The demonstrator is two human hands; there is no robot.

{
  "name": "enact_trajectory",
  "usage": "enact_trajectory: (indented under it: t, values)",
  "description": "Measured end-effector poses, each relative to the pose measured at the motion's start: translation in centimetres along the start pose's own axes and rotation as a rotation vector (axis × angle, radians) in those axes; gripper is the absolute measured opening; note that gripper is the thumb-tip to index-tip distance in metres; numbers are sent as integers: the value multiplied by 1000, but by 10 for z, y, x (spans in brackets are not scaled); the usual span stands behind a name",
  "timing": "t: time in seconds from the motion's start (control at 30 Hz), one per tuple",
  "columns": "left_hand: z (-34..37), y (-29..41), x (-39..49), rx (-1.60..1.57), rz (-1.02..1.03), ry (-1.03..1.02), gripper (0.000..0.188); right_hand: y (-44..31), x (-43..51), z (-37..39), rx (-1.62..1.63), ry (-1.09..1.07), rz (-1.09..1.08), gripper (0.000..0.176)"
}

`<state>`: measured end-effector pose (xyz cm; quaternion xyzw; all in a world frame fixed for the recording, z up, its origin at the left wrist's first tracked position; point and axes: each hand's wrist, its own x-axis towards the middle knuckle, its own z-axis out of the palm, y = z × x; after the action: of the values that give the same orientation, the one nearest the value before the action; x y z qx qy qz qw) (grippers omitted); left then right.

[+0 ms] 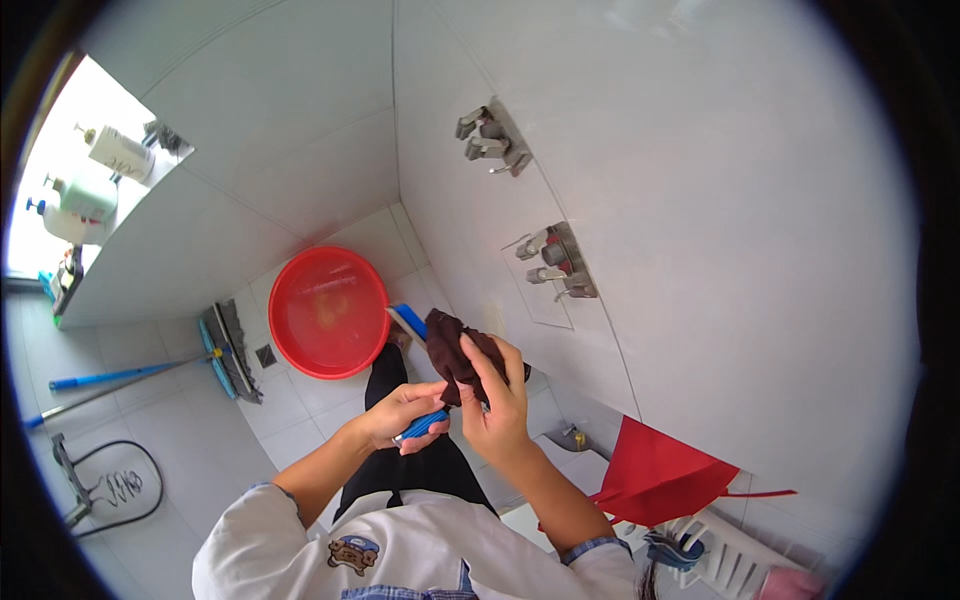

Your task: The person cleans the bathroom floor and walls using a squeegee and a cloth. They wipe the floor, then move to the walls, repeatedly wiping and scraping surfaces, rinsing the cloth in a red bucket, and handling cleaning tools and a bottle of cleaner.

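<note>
My left hand [409, 421] grips the ribbed blue handle [421, 426] of a small tool that looks like a hand squeegee. The tool's head, with a blue bar and a greyish edge [409, 322], sticks out past a dark brown cloth [454, 349]. My right hand [495, 405] holds that cloth bunched around the head, thumb on one side and fingers on the other. Cloth hides the middle of the tool. Beyond the tool, a round red plastic basin [330, 311] with some liquid in it stands on the tiled floor.
Two metal taps [487, 135] [555, 262] jut from the right wall. A mop [225, 352] leans at left near a floor drain [265, 356]. Pump bottles [86, 193] line the window ledge. A red bag-like fabric item [660, 472] and a white plastic rack [731, 559] are at lower right.
</note>
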<state>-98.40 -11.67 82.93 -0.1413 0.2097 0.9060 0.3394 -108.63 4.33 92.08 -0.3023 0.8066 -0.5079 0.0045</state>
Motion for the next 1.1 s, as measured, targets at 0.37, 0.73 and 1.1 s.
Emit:
enact_trajectory:
  t: [0.37, 0.73, 1.1]
  values:
    - [55, 69, -69, -1, 287, -112, 40, 47, -91, -52, 81, 5, 471, 38]
    - [175, 28, -69, 512, 667, 115, 44, -2, -132, -85, -156, 137, 245, 36]
    - [291, -35, 8, 1554, 1460, 138, 50, -41, -158, -70, -12, 139, 180, 27]
